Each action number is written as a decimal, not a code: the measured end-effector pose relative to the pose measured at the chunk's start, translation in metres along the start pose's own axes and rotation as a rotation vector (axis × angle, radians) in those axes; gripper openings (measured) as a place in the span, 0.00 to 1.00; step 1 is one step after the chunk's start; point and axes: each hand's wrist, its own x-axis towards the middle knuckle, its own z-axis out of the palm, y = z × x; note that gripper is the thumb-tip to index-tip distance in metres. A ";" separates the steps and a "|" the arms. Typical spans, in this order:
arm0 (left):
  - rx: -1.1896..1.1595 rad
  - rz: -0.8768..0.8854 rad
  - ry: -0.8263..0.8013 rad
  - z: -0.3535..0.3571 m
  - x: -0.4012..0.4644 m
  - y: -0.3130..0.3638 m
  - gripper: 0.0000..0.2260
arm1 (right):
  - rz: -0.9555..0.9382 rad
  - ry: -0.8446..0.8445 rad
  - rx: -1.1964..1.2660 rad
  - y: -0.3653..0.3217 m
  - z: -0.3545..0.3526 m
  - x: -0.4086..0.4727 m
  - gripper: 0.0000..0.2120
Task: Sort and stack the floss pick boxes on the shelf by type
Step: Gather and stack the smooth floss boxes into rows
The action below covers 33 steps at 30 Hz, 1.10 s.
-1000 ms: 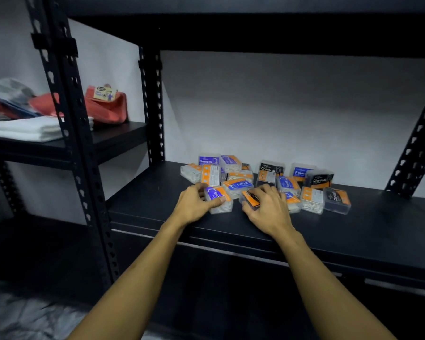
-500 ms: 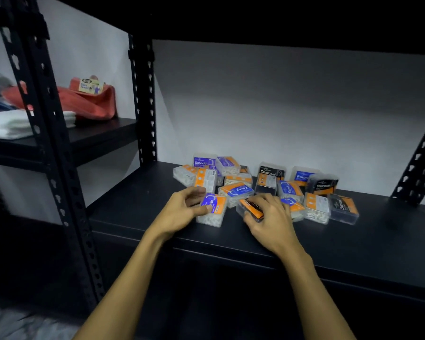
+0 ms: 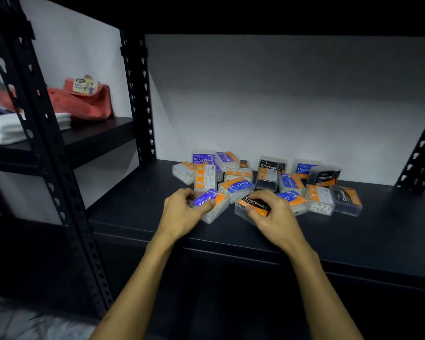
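A loose pile of floss pick boxes (image 3: 236, 173) lies on the black shelf (image 3: 353, 231) against the white wall. Labels read Smooth in purple, Round in blue and Charcoal in black. My left hand (image 3: 182, 214) grips a Smooth box (image 3: 212, 204) at the pile's front left, tilted slightly off the shelf. My right hand (image 3: 277, 220) holds a Charcoal box (image 3: 252, 204) at the front middle, label up. Another Charcoal box (image 3: 269, 173) stands upright behind, and a Round box (image 3: 237, 188) lies between the hands.
A black upright post (image 3: 138, 99) stands left of the pile. A neighbouring shelf at the left carries a red towel pack (image 3: 84, 101) and folded white towels (image 3: 8, 126). Bare shelf surface stretches right of the pile toward another post (image 3: 422, 155).
Both hands have drawn their boxes toward the shelf's front edge, away from the pile. The Smooth and Charcoal labels now show more fully. The camera moved closer.
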 end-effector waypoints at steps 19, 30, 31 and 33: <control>-0.112 0.098 -0.062 -0.039 0.015 -0.026 0.17 | -0.031 -0.038 -0.299 -0.009 -0.003 -0.009 0.14; -0.042 0.105 -0.094 -0.076 0.031 -0.058 0.22 | -0.051 -0.033 -0.319 -0.021 0.014 0.009 0.14; -0.061 0.101 -0.095 -0.075 0.032 -0.059 0.23 | -0.056 -0.030 -0.305 -0.026 0.018 0.013 0.14; -0.093 0.096 -0.092 -0.072 0.033 -0.063 0.23 | -0.074 -0.049 -0.281 -0.038 0.028 0.023 0.14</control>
